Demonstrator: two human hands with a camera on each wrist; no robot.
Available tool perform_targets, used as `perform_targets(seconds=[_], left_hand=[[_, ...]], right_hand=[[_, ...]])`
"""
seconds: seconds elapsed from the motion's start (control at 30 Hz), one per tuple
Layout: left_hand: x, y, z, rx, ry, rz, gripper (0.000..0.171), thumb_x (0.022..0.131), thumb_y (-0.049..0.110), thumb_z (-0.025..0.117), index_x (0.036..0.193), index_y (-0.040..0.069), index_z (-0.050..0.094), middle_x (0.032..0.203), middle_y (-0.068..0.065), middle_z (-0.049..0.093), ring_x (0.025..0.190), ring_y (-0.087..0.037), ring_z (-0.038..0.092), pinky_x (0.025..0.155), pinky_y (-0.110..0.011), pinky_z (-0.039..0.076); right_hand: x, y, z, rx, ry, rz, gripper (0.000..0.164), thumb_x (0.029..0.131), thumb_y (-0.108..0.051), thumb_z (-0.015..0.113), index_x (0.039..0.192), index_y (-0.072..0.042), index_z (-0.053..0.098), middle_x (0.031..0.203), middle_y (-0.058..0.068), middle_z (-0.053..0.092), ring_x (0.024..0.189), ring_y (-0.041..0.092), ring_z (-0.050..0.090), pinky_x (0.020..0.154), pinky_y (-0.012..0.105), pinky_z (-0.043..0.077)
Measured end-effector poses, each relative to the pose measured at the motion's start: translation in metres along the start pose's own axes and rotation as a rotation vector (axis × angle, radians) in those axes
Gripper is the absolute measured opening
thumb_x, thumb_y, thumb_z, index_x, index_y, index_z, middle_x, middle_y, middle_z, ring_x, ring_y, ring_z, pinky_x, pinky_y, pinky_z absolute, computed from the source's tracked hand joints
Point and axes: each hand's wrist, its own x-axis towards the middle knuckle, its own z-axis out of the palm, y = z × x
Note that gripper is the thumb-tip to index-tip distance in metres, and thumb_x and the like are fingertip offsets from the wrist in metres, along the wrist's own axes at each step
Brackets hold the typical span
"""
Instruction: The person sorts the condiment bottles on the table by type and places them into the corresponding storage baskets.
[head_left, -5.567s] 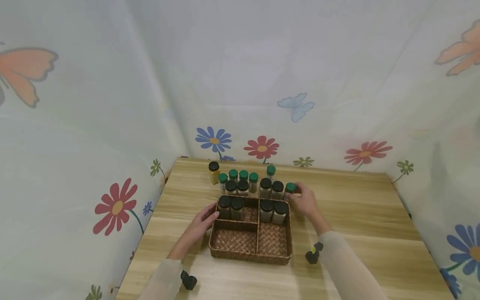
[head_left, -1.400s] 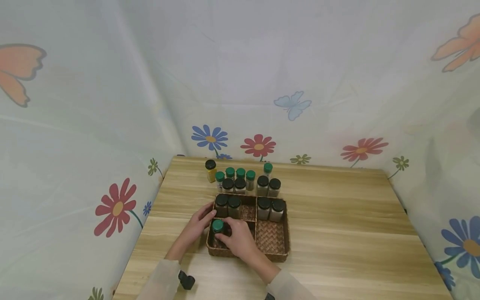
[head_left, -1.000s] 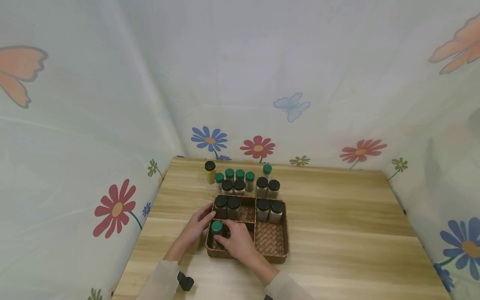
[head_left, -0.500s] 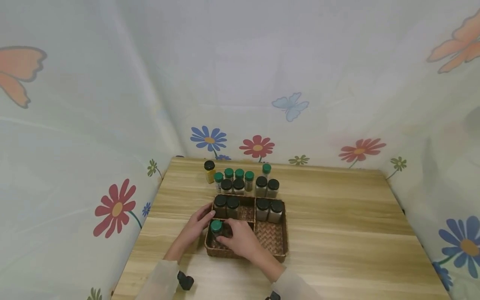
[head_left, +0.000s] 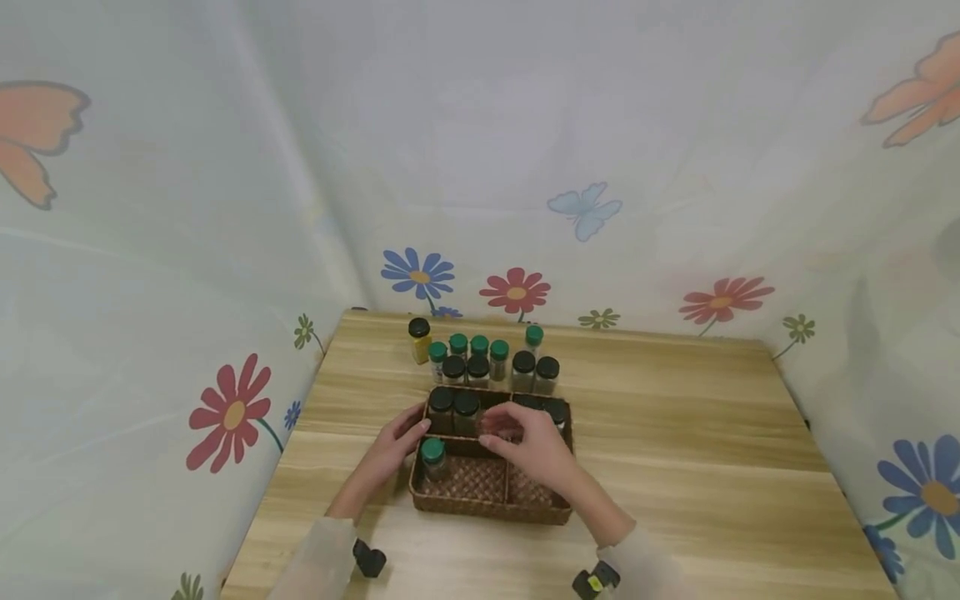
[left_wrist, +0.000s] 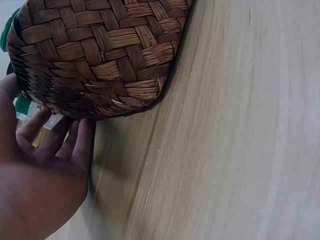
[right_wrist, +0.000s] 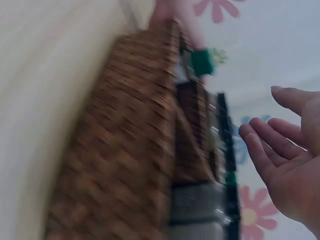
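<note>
A woven basket with three compartments sits on the wooden table. In the head view my left hand rests against its left side, thumb at the rim. The left wrist view shows those fingertips touching the woven wall. My right hand hovers over the basket, fingers spread and holding nothing. In the right wrist view that hand is apart from the basket. A green-capped spice jar stands upright in the front left compartment. Two black-capped jars stand in the back left one; the right compartment's black-capped jars are partly hidden.
Behind the basket stand several green-capped jars, more black-capped jars and a yellow jar with a black cap. The wooden table extends to the right. Flower-printed curtains surround it.
My right hand brought a green-capped jar from the row's right end to the front left compartment. It then let go and moved up and right. The left hand stayed at the basket.
</note>
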Motion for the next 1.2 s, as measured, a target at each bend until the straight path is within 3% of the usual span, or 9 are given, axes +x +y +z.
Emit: perform_targets(seconds=[0.17,0.33,0.63,0.9,1.2], left_hand=[[0.001,0.000,-0.001,-0.004,0.005,-0.007,0.070,0.106,0.050,0.062,0.163,0.014,0.042,0.166,-0.016,0.040,0.151,-0.036,0.041,0.119,-0.055,0.040],[0.000,-0.001,0.000,-0.010,0.005,-0.009,0.070,0.106,0.050,0.063,0.163,0.014,0.042,0.166,-0.017,0.041,0.151,-0.036,0.041,0.119,-0.056,0.040],[-0.001,0.000,0.001,0.003,-0.002,-0.016,0.075,0.104,0.056,0.063,0.164,0.017,0.040,0.167,-0.013,0.040,0.152,-0.034,0.041,0.119,-0.053,0.041],[0.001,0.000,-0.001,-0.007,0.011,-0.022,0.075,0.102,0.058,0.064,0.163,0.020,0.042,0.166,-0.009,0.042,0.151,-0.031,0.042,0.120,-0.052,0.041],[0.003,-0.004,-0.002,-0.022,-0.004,-0.001,0.070,0.106,0.050,0.063,0.163,0.016,0.042,0.166,-0.015,0.041,0.151,-0.035,0.041,0.120,-0.055,0.039]], right_hand=[[0.010,-0.009,-0.032,0.019,0.080,-0.064,0.033,0.100,-0.022,0.077,0.128,-0.006,0.070,0.121,0.012,0.074,0.108,0.025,0.073,0.093,0.039,0.062],[0.018,-0.011,-0.059,0.039,0.159,-0.112,0.030,0.099,-0.013,0.078,0.126,-0.005,0.071,0.119,0.015,0.075,0.105,0.027,0.073,0.090,0.031,0.061],[0.025,0.001,-0.094,0.029,0.264,-0.078,0.037,0.098,-0.013,0.079,0.130,0.002,0.069,0.122,0.020,0.073,0.115,0.037,0.069,0.095,0.030,0.059],[0.031,0.011,-0.109,-0.029,0.287,-0.014,0.040,0.100,-0.021,0.078,0.134,-0.001,0.068,0.125,0.019,0.073,0.117,0.034,0.069,0.098,0.046,0.059],[0.037,0.037,-0.110,-0.025,0.302,0.034,0.043,0.100,-0.020,0.077,0.136,0.001,0.066,0.127,0.019,0.072,0.121,0.036,0.067,0.100,0.047,0.058]])
